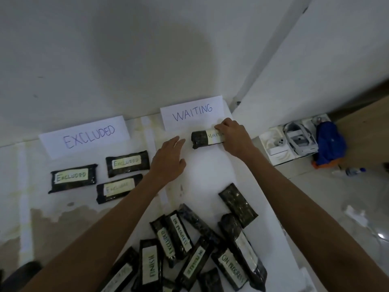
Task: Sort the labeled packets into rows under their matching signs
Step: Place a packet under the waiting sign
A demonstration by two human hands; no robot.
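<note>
Gripping right end of black glossy packet (207,139), cream label starting WAIT, with my right hand (235,138), just under WAITING sign (192,114); my left hand (168,161) flat, fingers straight, holding nothing.

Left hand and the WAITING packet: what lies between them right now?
Nothing. In the head view only a narrow strip of bare white surface separates the left hand from the WAITING packet, whose right end the right hand grips.
</note>
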